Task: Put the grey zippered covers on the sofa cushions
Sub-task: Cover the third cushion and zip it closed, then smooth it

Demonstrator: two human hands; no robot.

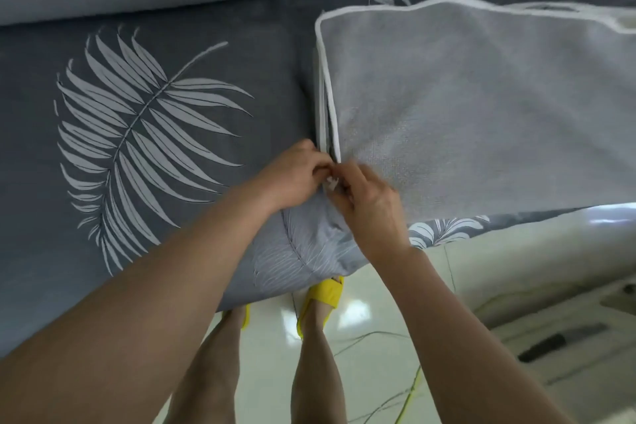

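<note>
Fingers [319, 162] of left hand [296, 177] and right hand [370, 205] pinch the grey cover [481, 113] corner.

Single head-worn wide-angle view, facing steeply down, close over the sofa seat [172, 10] front edge, floor [378, 303] below

sofa seat [241, 55] lies open left of the cushion [481, 107].

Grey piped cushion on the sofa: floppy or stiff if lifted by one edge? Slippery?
The cushion probably stays slab-like with some sag: its piped edges run nearly straight. Likely light for its bulk, if foam-filled. The cover has a coarse weave that looks grippy, not slippery.
</note>
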